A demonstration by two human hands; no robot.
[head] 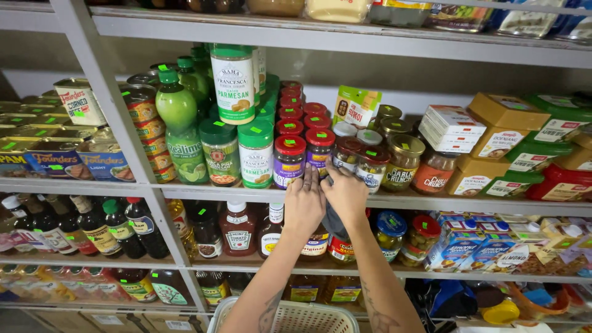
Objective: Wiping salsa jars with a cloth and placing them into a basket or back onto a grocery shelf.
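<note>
Your left hand (303, 202) and right hand (346, 192) meet at a red-lidded glass jar (319, 150) on the grey metal shelf (185, 191). Fingers lie straight, close together, fingertips against its purple label. Smooth green-capped plastic shakers (255, 153) stand just left; woven plastic basket (290, 316) below.

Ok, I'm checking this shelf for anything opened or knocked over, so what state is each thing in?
Left hand: open, fingertips on red-lidded purple-labelled jar, upright, capped.
Right hand: open, touching second red-lidded jar, upright, capped.
Green lime-shaped plastic bottle: upright, capped.
White plastic basket: contents unseen.
</note>
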